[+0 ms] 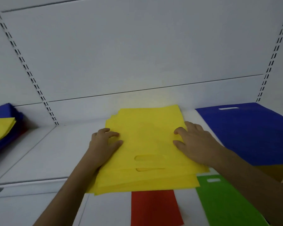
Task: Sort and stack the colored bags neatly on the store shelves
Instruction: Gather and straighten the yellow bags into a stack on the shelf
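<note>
A stack of flat yellow bags [147, 144] lies on the white shelf [39, 160], slightly fanned, its front edge hanging over the shelf lip. My left hand [103, 144] rests on the stack's left edge with fingers bent over the top bag. My right hand [193, 144] lies flat on the stack's right side, fingers spread. A blue bag stack [252, 132] sits to the right on the same shelf. Below the yellow stack, a red bag [153, 207] and a green bag [222, 203] lie on a lower level.
At the far left, a mixed pile holds blue bags [5, 111] with yellow bags [0, 128] on top. Slotted uprights [28, 70] frame the white back panel. A brown cardboard box [274, 172] shows under the blue stack at right.
</note>
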The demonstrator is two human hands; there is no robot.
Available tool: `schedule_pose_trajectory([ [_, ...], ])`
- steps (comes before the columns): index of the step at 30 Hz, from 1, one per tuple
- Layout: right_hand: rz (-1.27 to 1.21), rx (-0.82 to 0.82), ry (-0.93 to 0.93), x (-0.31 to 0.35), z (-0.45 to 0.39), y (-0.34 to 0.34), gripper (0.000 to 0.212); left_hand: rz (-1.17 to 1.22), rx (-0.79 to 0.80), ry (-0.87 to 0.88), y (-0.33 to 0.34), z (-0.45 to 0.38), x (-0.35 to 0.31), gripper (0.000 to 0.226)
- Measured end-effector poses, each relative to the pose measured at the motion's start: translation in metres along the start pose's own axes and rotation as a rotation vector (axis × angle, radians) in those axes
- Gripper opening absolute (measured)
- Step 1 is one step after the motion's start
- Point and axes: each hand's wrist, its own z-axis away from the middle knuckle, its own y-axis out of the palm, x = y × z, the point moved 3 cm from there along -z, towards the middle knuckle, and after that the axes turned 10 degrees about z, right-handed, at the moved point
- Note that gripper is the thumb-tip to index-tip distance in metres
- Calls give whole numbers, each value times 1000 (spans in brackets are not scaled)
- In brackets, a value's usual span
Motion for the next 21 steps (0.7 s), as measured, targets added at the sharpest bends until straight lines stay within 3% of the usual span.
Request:
schedule_pose_trajectory([
  [3,16,-42,8,3,3,-3,43,80,-36,32,-3,4,-2,33],
  [7,-226,-103,-90,27,14,-25,41,342,-214,150,-19,20,-1,17],
  [10,-298,-115,-180,64,22,-43,35,452,-242,214,-38,35,1,18],
  [18,-385,-124,-395,233,32,-77,29,589,-280,231,-156,107,68,21],
  [21,-469,-136,-435,312,33,-85,30,522,-271,222,-204,134,112,20],
])
